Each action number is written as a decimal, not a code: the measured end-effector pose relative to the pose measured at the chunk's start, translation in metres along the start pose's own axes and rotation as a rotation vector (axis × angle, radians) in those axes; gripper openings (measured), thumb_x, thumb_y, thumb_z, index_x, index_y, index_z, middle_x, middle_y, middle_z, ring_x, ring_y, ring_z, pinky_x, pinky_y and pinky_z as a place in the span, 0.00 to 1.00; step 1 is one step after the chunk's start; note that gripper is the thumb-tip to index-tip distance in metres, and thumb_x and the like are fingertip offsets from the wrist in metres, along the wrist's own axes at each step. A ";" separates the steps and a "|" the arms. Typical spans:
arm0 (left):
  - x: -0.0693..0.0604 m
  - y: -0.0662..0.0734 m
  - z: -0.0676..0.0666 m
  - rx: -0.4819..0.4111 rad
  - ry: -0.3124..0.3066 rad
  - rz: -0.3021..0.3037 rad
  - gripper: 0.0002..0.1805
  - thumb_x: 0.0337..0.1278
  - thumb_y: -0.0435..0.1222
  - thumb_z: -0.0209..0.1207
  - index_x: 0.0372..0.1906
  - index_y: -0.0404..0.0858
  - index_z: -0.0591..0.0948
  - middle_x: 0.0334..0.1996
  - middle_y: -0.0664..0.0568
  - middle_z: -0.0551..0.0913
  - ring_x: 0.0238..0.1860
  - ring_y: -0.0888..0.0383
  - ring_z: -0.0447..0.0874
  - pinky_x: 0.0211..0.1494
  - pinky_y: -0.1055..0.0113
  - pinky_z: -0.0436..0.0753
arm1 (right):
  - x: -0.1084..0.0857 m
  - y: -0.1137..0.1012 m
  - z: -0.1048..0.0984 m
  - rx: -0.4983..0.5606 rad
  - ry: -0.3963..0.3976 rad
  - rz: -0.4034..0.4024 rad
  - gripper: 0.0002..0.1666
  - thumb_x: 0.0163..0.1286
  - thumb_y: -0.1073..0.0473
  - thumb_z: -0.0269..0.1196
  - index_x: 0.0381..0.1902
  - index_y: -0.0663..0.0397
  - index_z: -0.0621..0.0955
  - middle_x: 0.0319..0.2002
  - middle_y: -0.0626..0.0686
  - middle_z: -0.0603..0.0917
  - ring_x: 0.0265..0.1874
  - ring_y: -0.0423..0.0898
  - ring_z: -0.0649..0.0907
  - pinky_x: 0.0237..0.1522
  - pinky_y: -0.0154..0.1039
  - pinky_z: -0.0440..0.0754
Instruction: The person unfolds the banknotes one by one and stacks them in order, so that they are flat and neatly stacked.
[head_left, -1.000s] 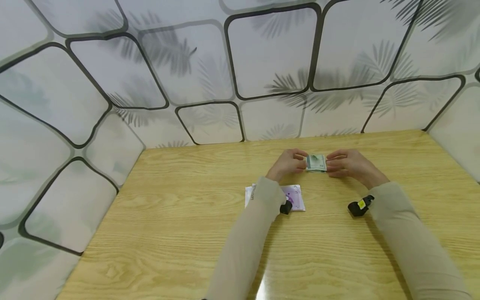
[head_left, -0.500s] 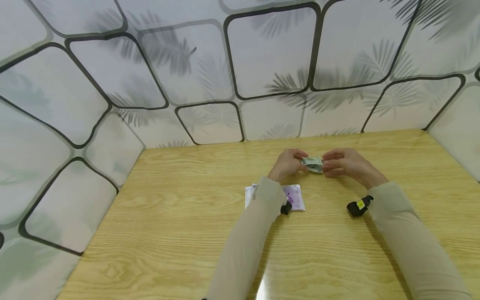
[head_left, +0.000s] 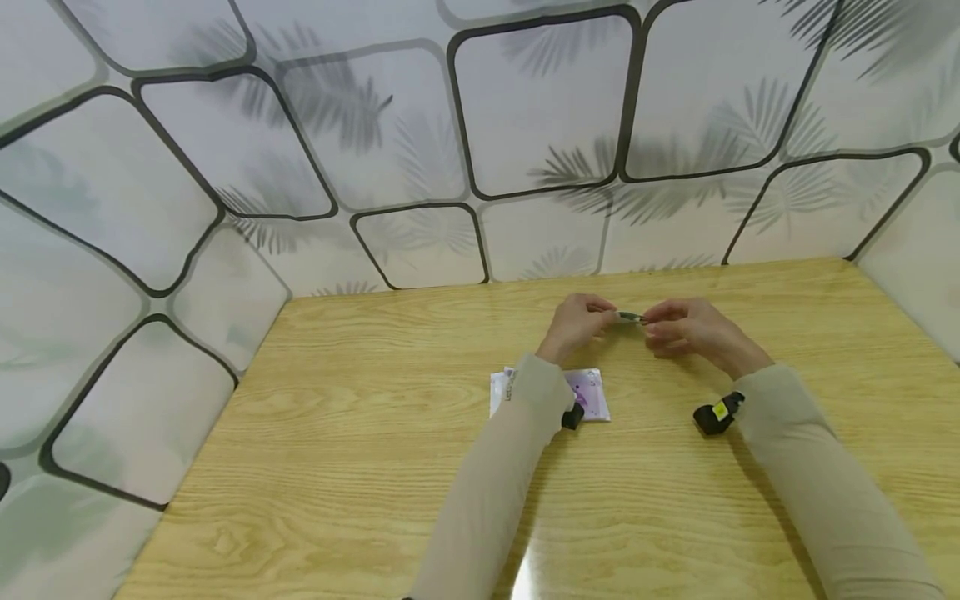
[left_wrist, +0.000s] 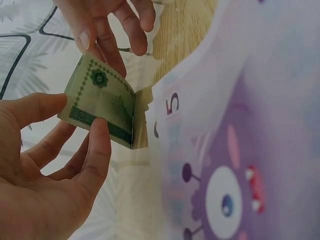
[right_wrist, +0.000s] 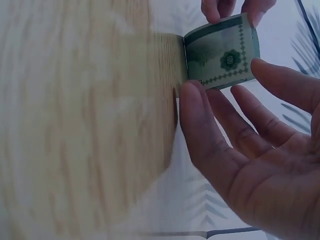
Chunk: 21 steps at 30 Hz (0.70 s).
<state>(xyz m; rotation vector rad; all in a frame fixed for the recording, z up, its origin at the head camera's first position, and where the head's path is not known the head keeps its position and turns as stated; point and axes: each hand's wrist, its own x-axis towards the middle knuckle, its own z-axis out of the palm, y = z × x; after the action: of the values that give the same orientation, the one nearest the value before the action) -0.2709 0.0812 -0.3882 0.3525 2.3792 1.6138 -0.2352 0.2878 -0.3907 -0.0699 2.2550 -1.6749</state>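
A folded green banknote [head_left: 630, 317] is held between both hands above the far part of the table, seen nearly edge-on in the head view. My left hand [head_left: 578, 323] pinches its left end between thumb and fingers. At the opposite end, my right hand [head_left: 693, 331] has its fingertips on the note's edges. The left wrist view shows a printed "2" and a dark rosette on the banknote [left_wrist: 105, 97], with its fold on the table side. From the right wrist, the note's [right_wrist: 220, 52] corner lies between the right thumb and a finger.
A purple-and-white packet [head_left: 592, 393] with a cartoon one-eyed face lies on the wooden table [head_left: 337, 433], partly hidden by the left forearm. A patterned wall covering [head_left: 540, 100] rises behind the table. Small black wrist cameras [head_left: 716, 417] sit under the cuffs.
The banknote has turned from showing its face to nearly edge-on in the head view. My right hand has shifted slightly left. Packet and forearms have hardly moved.
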 end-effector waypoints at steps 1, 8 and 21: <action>0.000 0.000 0.000 0.001 0.000 0.005 0.09 0.68 0.32 0.63 0.46 0.31 0.88 0.39 0.44 0.88 0.41 0.45 0.88 0.45 0.59 0.87 | 0.000 0.001 0.000 0.007 -0.001 0.000 0.27 0.80 0.66 0.53 0.69 0.80 0.63 0.62 0.71 0.73 0.43 0.40 0.84 0.51 0.42 0.86; 0.000 0.000 0.000 -0.041 -0.031 0.026 0.10 0.69 0.32 0.62 0.45 0.29 0.87 0.39 0.38 0.88 0.42 0.42 0.88 0.45 0.58 0.88 | 0.000 0.001 0.002 0.109 0.018 -0.031 0.25 0.78 0.68 0.56 0.65 0.81 0.65 0.47 0.57 0.83 0.41 0.41 0.86 0.52 0.41 0.86; -0.001 -0.001 -0.005 -0.172 -0.144 0.016 0.13 0.72 0.32 0.57 0.50 0.26 0.83 0.34 0.46 0.85 0.43 0.38 0.87 0.45 0.56 0.89 | 0.001 -0.003 0.001 0.226 0.108 -0.078 0.12 0.79 0.57 0.58 0.49 0.61 0.82 0.47 0.48 0.82 0.43 0.37 0.87 0.56 0.38 0.82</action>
<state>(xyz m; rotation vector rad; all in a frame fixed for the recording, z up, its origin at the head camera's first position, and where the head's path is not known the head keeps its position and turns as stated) -0.2721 0.0764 -0.3874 0.4384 2.1206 1.7230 -0.2360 0.2861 -0.3885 -0.0146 2.1453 -2.0087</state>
